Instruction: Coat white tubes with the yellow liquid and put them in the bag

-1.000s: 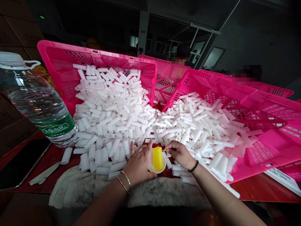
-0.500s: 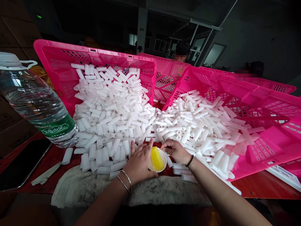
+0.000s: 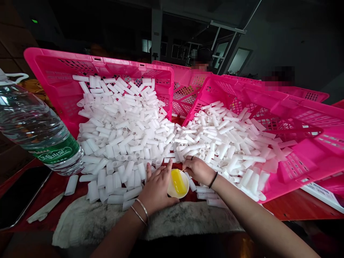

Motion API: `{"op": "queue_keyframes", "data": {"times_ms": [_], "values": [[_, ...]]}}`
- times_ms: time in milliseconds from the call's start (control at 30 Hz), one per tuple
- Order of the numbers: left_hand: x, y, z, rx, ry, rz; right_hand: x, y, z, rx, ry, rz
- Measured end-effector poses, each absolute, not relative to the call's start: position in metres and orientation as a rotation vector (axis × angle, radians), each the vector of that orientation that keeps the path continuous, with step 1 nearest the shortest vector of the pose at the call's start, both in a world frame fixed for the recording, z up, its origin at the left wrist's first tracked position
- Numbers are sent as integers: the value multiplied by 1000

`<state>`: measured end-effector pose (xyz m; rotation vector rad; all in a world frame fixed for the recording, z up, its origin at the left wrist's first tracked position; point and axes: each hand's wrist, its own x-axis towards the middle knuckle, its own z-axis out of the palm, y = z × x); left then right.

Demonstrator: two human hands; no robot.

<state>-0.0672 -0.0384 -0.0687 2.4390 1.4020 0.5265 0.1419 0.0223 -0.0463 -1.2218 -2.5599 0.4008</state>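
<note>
A small white dish (image 3: 184, 192) sits near the front of the table, with a glossy yellow block-like thing (image 3: 178, 182) in it. My left hand (image 3: 156, 186) curves along the dish's left side, fingers spread, its thumb at the near rim. At the dish's right side my right hand (image 3: 198, 170) is closed in a pinch on a thin stick (image 3: 181, 170), whose end reaches the top of the yellow thing. Most of the stick is hidden by my fingers. Many short white plastic tubes (image 3: 129, 136) are heaped beyond both hands, some lying close to the dish.
Pink crates (image 3: 107, 64) lie tipped toward me, tubes spilling from them. A water bottle (image 3: 56, 143) leans at left beside a phone (image 3: 25, 191). A fluffy grey cloth (image 3: 102, 218) lies along the front edge. Two people (image 3: 202, 59) are partly visible behind the crates.
The view has shifted slightly, so the bottle and crates appear further left. Both hands keep nearly the same places around the dish; the right hand still pinches the stick.
</note>
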Motion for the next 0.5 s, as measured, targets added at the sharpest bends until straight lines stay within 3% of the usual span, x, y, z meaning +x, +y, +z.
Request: {"op": "queue_keyframes", "data": {"times_ms": [500], "values": [[-68,-38,-66,2435,1434,493,142,9,-36,-1239,-2592,301]]}}
